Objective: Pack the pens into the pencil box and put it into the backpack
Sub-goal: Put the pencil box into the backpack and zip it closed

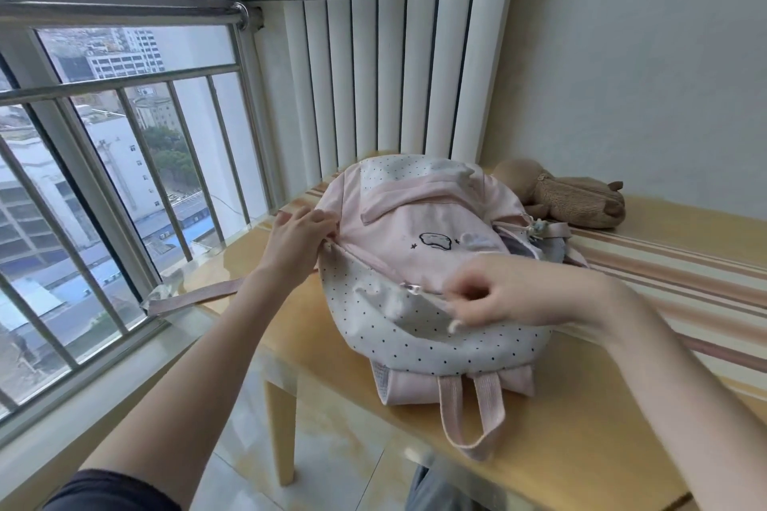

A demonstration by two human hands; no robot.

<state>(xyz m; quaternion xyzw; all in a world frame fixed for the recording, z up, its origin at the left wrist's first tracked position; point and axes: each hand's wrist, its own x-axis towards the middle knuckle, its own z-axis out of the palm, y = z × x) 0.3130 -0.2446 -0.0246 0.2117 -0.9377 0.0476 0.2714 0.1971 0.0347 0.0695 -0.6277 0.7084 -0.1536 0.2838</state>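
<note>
Now flat on the surface [560, 452]: backpack [419, 245], left hand [301, 239] pinching its side seam, right hand [510, 295] blurred, fingers [458, 317] closed on the zipper pull; pencil box unseen

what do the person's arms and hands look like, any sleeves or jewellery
Both forearms are bare from wrist to elbow. The left hand and the right hand wear no gloves, and no rings, watch or bracelet show, though the right hand is motion-blurred. A dark short sleeve covers the left upper arm at the bottom edge; the right arm's sleeve is out of view.
</note>
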